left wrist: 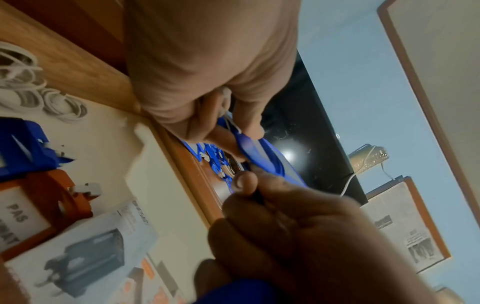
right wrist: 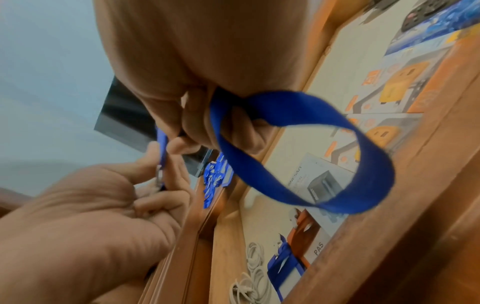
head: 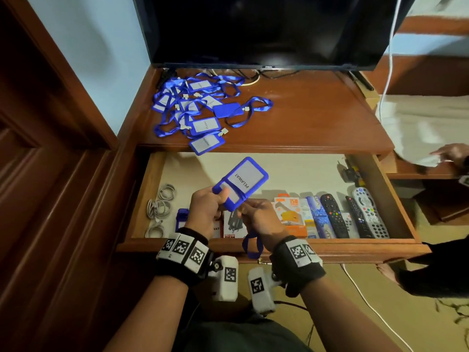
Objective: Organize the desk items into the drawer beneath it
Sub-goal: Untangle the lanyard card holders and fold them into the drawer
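Observation:
Over the open drawer (head: 274,246), my left hand (head: 220,197) grips the lower end of a blue badge holder (head: 243,177) with a white card reading PELAWAT. My right hand (head: 245,209) pinches that badge's blue lanyard (head: 251,246) close to the holder, and the strap's loop hangs over the drawer's front edge. In the right wrist view the lanyard (right wrist: 298,156) loops out of my curled right fingers (right wrist: 244,125). In the left wrist view the badge holder (left wrist: 255,153) is pinched edge-on. A pile of blue badges with lanyards (head: 200,107) lies on the desk (head: 317,118).
The drawer holds coiled white cables (head: 160,207) at the left, another blue badge (head: 182,219), charger boxes (head: 291,214) and several remotes (head: 355,214). A television (head: 266,29) stands at the back of the desk. Another person's hand (head: 451,156) and foot (head: 388,273) are at the right.

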